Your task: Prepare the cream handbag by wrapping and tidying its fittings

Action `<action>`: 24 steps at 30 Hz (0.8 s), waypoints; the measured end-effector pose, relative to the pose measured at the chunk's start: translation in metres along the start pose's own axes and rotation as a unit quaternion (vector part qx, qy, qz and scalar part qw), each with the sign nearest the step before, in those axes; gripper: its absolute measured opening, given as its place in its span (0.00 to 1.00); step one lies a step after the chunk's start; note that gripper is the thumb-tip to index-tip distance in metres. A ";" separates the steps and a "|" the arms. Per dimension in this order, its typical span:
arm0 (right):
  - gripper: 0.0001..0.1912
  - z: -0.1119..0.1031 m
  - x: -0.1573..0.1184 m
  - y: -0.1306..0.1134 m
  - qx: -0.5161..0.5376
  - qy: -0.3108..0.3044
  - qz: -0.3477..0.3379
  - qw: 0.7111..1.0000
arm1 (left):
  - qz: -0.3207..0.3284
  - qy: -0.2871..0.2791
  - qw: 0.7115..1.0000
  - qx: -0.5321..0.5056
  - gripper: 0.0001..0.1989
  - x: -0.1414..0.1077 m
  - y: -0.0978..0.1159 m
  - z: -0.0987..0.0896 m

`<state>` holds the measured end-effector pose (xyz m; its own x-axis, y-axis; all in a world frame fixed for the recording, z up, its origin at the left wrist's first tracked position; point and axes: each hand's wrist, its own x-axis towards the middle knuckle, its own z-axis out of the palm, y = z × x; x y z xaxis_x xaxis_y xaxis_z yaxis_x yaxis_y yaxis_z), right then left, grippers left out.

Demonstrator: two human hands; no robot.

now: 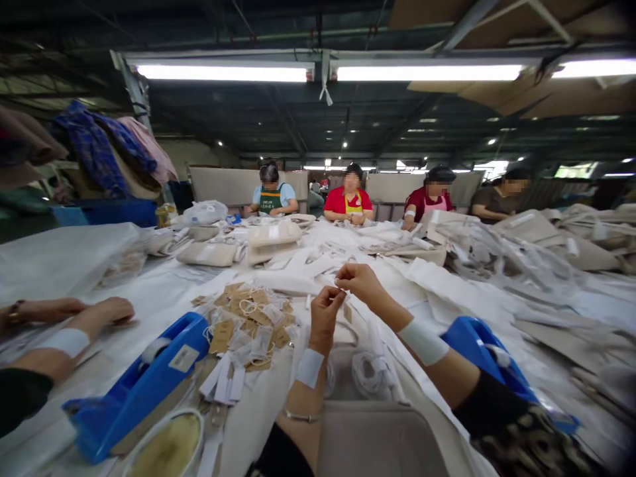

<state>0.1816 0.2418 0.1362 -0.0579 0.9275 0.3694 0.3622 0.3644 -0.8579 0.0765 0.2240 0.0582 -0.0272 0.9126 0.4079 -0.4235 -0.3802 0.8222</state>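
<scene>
My left hand (325, 318) and my right hand (362, 283) meet above the table, fingertips pinched close together. Something small and pale shows between the fingers, too small to name. White patches wrap both wrists. Just below the hands lies a beige fabric bag-like piece (380, 437) with white coiled cords (368, 372) on it. Left of my left hand is a heap of brown cardboard tags (222, 336) with white strings and small clear plastic pieces. White paper slips (231, 381) lie at its near edge.
Blue tape dispensers stand left (134, 391) and right (479, 344). A round container (169, 445) sits at the front left. At far left are another person's hands (112, 310). Folded beige pieces (273, 233) and plastic wrapping (517, 258) cover the far table, where several people work.
</scene>
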 end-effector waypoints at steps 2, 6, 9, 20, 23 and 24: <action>0.03 0.004 0.001 0.002 0.037 -0.015 0.005 0.999 | 0.010 0.012 1.000 -0.001 0.13 0.002 0.000 -0.003; 0.05 0.007 0.004 0.007 0.117 -0.060 0.006 0.991 | 0.038 0.026 0.999 -0.008 0.11 0.004 0.002 -0.006; 0.13 0.003 0.003 0.017 0.158 -0.121 0.006 0.980 | 0.051 0.050 0.997 -0.016 0.10 0.004 0.006 -0.007; 0.26 0.004 -0.015 0.052 0.127 -0.209 -0.001 0.969 | 0.020 0.086 0.995 -0.042 0.11 0.004 0.005 -0.007; 0.16 0.012 -0.021 0.055 0.069 -0.137 -0.020 0.988 | 0.022 0.104 0.994 -0.029 0.10 0.005 0.004 -0.008; 0.11 0.015 -0.024 0.056 0.044 -0.103 -0.025 0.993 | 0.024 0.107 0.994 -0.022 0.10 0.005 0.004 -0.008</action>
<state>0.1894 0.2412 0.0743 -0.2659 0.9022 0.3396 0.2717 0.4081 -0.8716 0.0675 0.2284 0.0608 -0.2381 0.9065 0.3487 -0.4558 -0.4213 0.7840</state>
